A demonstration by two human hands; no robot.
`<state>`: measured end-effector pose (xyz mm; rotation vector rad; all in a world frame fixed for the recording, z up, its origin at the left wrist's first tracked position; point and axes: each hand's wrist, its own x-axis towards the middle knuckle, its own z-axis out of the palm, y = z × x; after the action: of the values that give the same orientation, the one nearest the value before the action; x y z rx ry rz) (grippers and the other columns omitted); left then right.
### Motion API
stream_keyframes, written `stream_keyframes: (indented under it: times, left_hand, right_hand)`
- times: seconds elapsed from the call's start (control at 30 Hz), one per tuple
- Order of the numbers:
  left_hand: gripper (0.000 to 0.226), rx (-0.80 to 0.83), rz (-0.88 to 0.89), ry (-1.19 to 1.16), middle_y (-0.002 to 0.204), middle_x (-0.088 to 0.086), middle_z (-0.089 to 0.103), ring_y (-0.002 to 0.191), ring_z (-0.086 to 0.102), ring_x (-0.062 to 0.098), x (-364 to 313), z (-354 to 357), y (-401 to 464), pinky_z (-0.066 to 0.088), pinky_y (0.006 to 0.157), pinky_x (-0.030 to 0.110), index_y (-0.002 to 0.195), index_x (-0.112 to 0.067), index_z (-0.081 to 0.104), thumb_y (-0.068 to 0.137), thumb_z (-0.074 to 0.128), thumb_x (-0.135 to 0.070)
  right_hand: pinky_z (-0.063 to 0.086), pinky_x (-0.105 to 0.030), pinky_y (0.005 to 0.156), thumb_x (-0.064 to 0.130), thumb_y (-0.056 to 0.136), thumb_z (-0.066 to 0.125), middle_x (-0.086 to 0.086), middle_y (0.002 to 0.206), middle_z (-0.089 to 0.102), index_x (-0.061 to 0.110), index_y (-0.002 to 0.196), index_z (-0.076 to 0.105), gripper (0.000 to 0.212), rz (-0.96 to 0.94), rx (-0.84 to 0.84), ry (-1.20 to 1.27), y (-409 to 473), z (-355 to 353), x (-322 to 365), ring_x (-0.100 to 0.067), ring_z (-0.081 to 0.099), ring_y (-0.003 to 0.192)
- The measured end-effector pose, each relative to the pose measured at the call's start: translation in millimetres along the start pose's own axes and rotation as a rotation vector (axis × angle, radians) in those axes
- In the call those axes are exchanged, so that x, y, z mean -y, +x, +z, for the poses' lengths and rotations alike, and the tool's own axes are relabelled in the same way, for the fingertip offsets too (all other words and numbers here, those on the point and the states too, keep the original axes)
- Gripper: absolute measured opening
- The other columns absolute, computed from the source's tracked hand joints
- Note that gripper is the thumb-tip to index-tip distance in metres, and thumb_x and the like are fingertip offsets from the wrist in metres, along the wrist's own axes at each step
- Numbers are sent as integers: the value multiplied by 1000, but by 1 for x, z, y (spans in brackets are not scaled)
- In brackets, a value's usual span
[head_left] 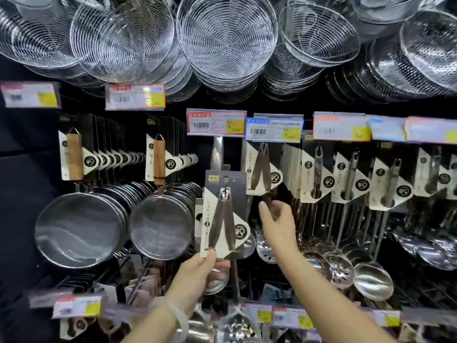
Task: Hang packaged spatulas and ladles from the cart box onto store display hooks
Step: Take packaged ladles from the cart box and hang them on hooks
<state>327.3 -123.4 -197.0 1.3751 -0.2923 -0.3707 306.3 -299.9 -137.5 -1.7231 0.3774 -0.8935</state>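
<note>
Glossy carded steel ladle set (223,214); left hand (197,273)

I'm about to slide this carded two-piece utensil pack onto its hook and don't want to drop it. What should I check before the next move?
1. Left hand pinches the bottom edge of the black-and-white carded utensil pack: ok.
2. Card upright, hang hole at top: ok.
3. Right hand free to guide, reaching toward the matching hanging pack: ok.
4. Target hook tip visible: cannot tell, hidden behind the red-bordered price tag.
5. Room on that hook: cannot tell.
</note>
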Motion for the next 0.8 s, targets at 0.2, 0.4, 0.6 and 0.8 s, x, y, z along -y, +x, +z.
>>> stream_keyframes:
  times: [0.2, 0.4, 0.6, 0.8]
  left_hand:
    - [23, 35, 22, 106, 84, -9, 75, 61, 64, 6, -3, 38, -1, 42, 54, 19, 97, -19, 62, 95, 44, -34]
    - [26, 79, 133, 141, 86, -14, 74, 69, 68, 3, -22, 72, 0, 44, 67, 23, 95, -23, 65, 92, 45, -39]
    - [26, 103, 198, 32, 77, -4, 75, 61, 66, 4, -58, 91, 5, 47, 54, 18, 88, -17, 66, 92, 48, -34]
    - [20, 109, 145, 10, 77, -3, 75, 59, 64, 6, -65, 93, 11, 45, 52, 19, 92, -15, 63, 93, 49, -30]
  right_hand:
    - [47, -17, 60, 11, 85, 65, 0, 77, 63, 5, 95, 57, 14, -46, 453, 87, -35, -27, 5, -10, 58, 70]
    - [48, -34, 67, 8, 85, 64, -8, 78, 63, 7, 86, 55, 9, -130, 341, 55, -21, -55, 30, -17, 58, 72]
    - [52, -48, 76, 15, 86, 63, -19, 87, 63, 5, 91, 55, 15, -207, 261, 75, -2, -63, 57, -25, 60, 77]
    - [51, -36, 71, 16, 87, 61, -5, 84, 61, 12, 93, 53, 11, -128, 224, 122, 5, -55, 57, -16, 58, 76]
